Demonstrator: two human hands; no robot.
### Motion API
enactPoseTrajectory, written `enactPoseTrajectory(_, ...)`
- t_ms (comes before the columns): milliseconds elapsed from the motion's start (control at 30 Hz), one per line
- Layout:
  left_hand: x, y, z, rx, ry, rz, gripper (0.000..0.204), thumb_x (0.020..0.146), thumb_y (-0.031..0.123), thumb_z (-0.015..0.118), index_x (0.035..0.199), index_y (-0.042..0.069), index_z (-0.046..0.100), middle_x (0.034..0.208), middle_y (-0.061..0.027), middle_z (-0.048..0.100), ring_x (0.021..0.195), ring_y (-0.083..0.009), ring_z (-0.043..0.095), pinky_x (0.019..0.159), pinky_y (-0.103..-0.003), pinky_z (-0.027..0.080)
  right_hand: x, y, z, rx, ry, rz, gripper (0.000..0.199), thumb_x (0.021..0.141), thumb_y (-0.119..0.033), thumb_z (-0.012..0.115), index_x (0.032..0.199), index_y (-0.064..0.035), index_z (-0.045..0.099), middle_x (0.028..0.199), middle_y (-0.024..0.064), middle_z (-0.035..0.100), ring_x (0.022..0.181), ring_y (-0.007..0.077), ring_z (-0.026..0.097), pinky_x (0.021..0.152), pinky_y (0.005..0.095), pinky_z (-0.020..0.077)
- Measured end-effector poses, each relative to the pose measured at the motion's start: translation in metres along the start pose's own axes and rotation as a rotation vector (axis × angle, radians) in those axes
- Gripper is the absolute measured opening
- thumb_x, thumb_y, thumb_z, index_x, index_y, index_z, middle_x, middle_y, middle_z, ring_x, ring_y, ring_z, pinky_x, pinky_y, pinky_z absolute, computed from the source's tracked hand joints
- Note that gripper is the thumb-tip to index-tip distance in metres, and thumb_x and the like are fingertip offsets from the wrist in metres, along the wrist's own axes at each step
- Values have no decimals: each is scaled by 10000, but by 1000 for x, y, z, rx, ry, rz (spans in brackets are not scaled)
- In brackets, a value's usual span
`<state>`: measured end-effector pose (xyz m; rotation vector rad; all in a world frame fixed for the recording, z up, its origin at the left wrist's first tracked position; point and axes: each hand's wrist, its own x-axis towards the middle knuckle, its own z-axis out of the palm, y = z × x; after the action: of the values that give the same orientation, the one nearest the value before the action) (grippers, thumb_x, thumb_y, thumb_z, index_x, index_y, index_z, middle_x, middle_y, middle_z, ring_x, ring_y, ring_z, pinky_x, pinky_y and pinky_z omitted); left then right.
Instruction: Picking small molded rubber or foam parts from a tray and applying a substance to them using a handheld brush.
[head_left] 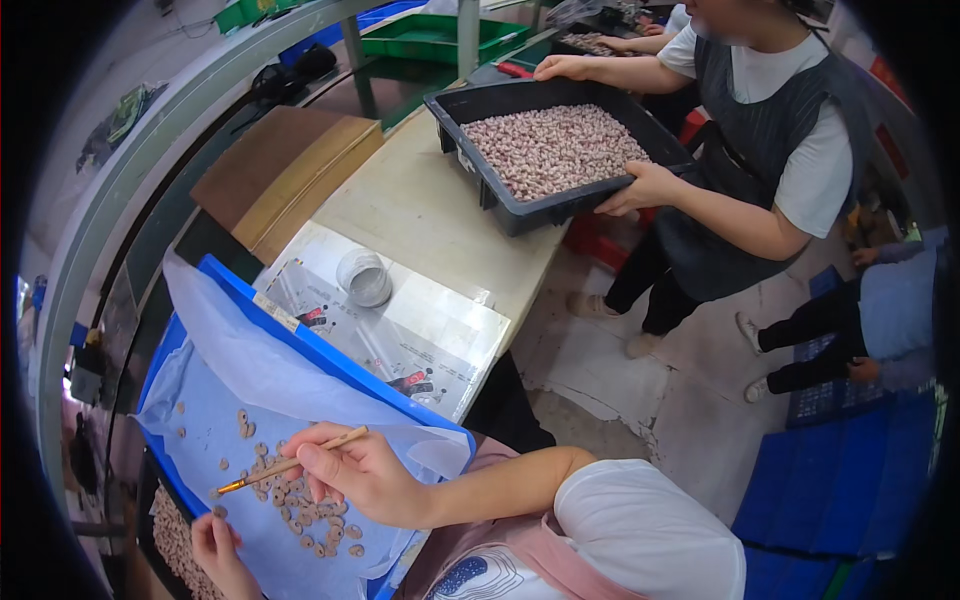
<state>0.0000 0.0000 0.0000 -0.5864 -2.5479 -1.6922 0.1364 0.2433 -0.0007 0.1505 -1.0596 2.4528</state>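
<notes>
My right hand [365, 480] pinches a thin paintbrush [268, 471] with a wooden handle and a metal ferrule. Its tip points down and left over a blue tray [330, 343] lined with a thin white sheet [195, 390]. Between the fingertips of my left hand [218, 555] is a small brown piece [219, 511], close below the brush tip. Many similar small, roundish brown pieces [310, 515] lie scattered on the sheet, some partly hidden under my right hand.
A jar of grey liquid [367, 282] stands on a printed sheet [440, 340] on the table [400, 200]. Across it, a co-worker holds a black tray [520, 212] of pinkish pieces. A brown board [265, 165] lies left; more pinkish pieces [175, 535] show below the blue tray.
</notes>
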Motion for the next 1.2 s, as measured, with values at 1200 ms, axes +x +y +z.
enactPoseTrajectory(1200, -8, 142, 30, 811, 408, 262, 208, 862, 122, 494, 677, 32, 468, 573, -15, 426, 463, -120, 389, 420, -202, 334, 73, -31, -93, 361, -33, 371, 339, 914, -261, 458, 1082, 29, 511, 918, 98, 583, 645, 94, 535, 473, 195, 424)
